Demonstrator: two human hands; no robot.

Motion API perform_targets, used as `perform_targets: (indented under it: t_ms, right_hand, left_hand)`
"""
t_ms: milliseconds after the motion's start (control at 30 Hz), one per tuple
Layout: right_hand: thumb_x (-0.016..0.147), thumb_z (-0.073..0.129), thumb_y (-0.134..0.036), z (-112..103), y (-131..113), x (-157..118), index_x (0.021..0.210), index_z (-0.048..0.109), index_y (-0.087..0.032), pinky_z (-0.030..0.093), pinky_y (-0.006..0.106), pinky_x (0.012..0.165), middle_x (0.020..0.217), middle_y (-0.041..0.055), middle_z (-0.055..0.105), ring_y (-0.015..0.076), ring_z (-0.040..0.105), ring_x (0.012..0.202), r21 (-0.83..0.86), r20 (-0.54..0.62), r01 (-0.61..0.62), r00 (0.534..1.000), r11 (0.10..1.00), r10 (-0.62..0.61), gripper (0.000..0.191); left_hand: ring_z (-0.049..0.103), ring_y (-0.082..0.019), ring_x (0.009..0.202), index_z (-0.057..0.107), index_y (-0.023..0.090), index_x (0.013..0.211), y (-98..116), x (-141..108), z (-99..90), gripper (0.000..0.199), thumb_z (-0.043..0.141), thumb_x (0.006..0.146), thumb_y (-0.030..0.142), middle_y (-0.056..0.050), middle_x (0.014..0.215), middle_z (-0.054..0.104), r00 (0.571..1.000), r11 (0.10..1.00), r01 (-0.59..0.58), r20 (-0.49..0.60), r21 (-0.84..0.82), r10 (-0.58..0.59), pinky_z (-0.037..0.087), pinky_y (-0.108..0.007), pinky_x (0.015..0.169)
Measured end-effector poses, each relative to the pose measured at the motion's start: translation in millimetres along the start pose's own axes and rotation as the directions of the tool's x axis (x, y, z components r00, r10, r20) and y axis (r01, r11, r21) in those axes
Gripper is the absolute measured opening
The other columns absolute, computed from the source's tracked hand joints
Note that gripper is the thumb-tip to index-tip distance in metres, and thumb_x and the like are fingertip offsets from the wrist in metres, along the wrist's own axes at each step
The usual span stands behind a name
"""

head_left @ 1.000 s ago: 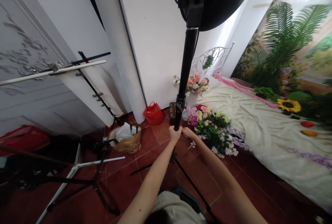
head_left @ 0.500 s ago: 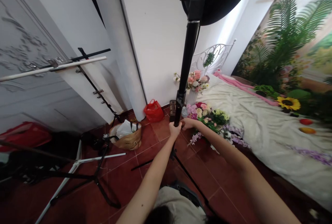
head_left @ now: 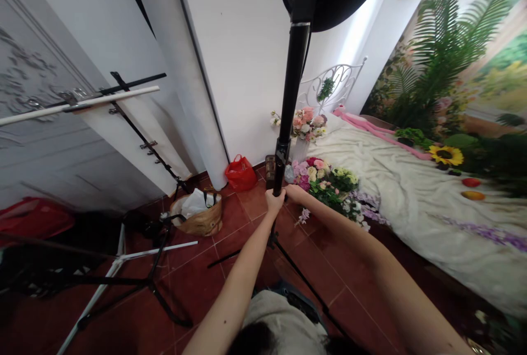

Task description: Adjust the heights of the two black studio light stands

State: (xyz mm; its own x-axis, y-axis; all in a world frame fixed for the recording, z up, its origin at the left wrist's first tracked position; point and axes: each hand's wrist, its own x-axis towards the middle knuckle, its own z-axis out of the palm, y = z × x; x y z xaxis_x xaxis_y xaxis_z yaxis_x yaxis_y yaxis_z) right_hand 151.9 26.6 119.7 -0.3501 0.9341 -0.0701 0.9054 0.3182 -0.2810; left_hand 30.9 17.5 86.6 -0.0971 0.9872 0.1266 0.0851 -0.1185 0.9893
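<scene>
Both our left hand [head_left: 275,201] and right hand [head_left: 295,192] clamp the black light-stand pole [head_left: 290,91], which rises straight above them.

The pole [head_left: 290,97] above my left hand [head_left: 274,201] is black metal with a soft sheen — smooth, with a bright metal ring near its top. My right hand [head_left: 295,192] rests just beside it. Under my fingers the floor tiles [head_left: 242,234] are red-brown and glossy. Left of my hands sits a crinkled brown paper bag [head_left: 200,218] and a shiny red plastic bag [head_left: 240,173]; right of them, matt cream cloth [head_left: 411,190] lies wrinkled.
</scene>
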Motion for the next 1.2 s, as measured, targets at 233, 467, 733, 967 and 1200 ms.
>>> perform_targets:
  t_ms: [233,467,733,967,1200]
  right_hand:
    - [0.090,0.039,-0.018,39,-12,-30,0.108,0.058,-0.013,0.038,0.027,0.079,0.097,0.0132,0.066,0.0198,0.060,0.089,-0.121,-0.184,-0.096,0.980,0.988,0.073,0.026]
    - [0.086,0.040,-0.013,34,-14,0,0.110,0.058,-0.011,0.035,0.038,0.088,0.118,0.0202,0.056,0.0294,0.047,0.109,-0.298,-0.121,-0.177,0.982,0.938,0.147,0.030]
    - [0.090,0.032,-0.013,66,-13,-13,0.126,0.047,-0.010,0.029,0.038,0.099,0.130,0.0171,0.050,0.0245,0.045,0.115,-0.213,-0.300,-0.180,0.947,0.960,0.111,0.039]
    - [0.087,0.045,-0.020,46,-11,-16,0.113,0.055,-0.014,0.043,0.026,0.080,0.108,0.0125,0.064,0.0201,0.060,0.096,-0.069,-0.083,-0.170,0.983,0.983,0.164,0.028]
    - [0.070,0.066,-0.021,4,4,-1,0.080,0.069,-0.016,0.046,0.025,0.076,0.088,0.0127,0.070,0.0232,0.066,0.085,-0.093,0.082,-0.114,0.989,0.989,0.122,0.011]
  left_hand:
    - [0.039,-0.007,0.046,0.049,0.015,0.044,0,0,0.6,0.029,0.065,0.057,0.034,0.002,0.046,0.044,1.000,0.999,-0.007,-0.024,-0.035,0.006,0.029,-0.018,0.043]
    - [0.038,-0.007,0.045,0.047,0.014,0.042,6,-1,0.6,0.032,0.064,0.058,0.036,0.002,0.045,0.043,1.000,0.999,0.005,-0.018,-0.044,-0.005,0.029,-0.018,0.043]
    - [0.037,-0.006,0.045,0.048,0.014,0.044,0,1,0.6,0.027,0.063,0.058,0.032,0.002,0.046,0.043,1.000,0.999,-0.017,-0.017,-0.043,0.017,0.029,-0.018,0.044]
    - [0.039,-0.007,0.045,0.050,0.015,0.044,1,1,-0.1,0.027,0.064,0.056,0.034,0.002,0.046,0.044,1.000,0.999,-0.003,-0.026,-0.044,0.002,0.029,-0.019,0.044]
    - [0.039,-0.007,0.045,0.048,0.015,0.043,5,0,0.9,0.030,0.066,0.054,0.036,0.001,0.046,0.045,0.998,0.996,0.029,-0.057,-0.089,-0.034,0.028,-0.019,0.044]
